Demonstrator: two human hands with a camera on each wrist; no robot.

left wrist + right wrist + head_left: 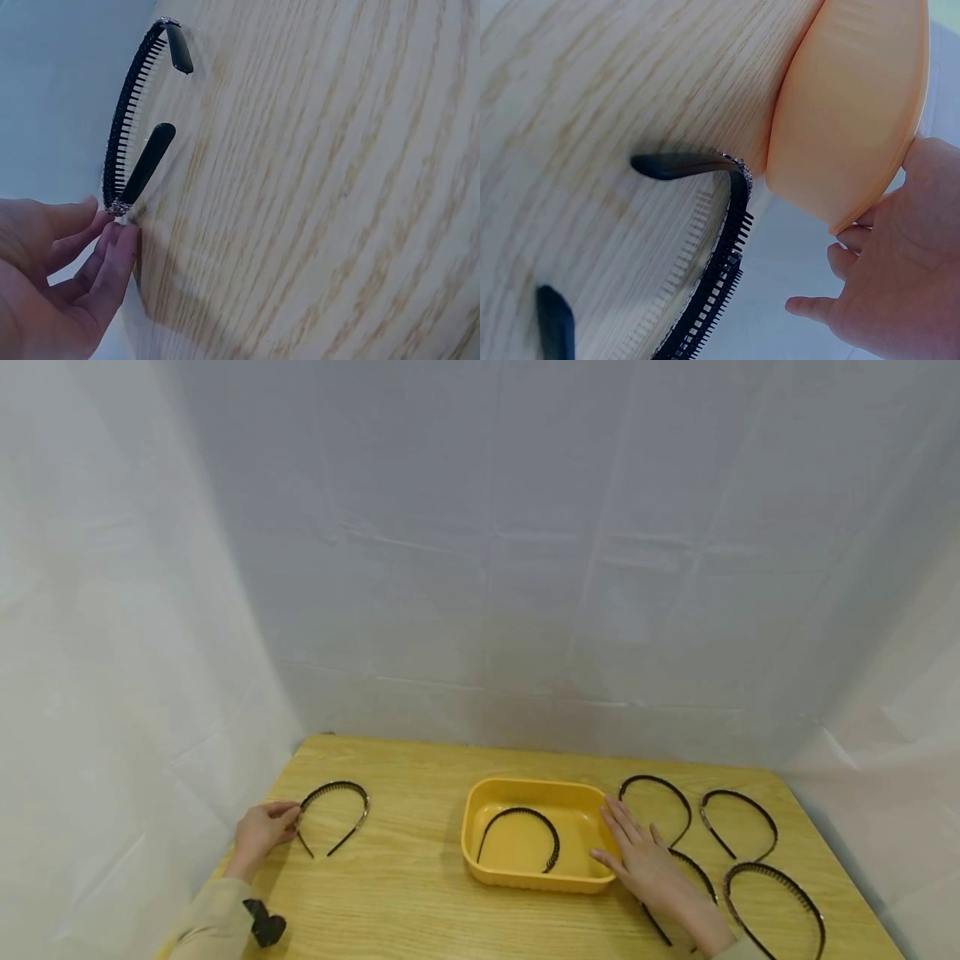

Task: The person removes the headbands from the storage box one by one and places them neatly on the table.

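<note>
The head camera looks forward and down from above the near edge of the wooden table [420,877], taking in the whole tabletop and the white backdrop from a fair distance. The left wrist camera sits very close to the table surface beside the left hand [52,277], tilted, facing along the wood past a black headband [124,142]. The right wrist camera, equally close and tilted, faces the yellow tray [847,112]'s outer wall. Each wrist view shares its own corner with the head view.

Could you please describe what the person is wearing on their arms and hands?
Both hands are bare: no gloves or rings show. The left hand comes out of a beige sleeve with a small black device at the wrist. The right hand shows only a sliver of similar pale cuff.
</note>
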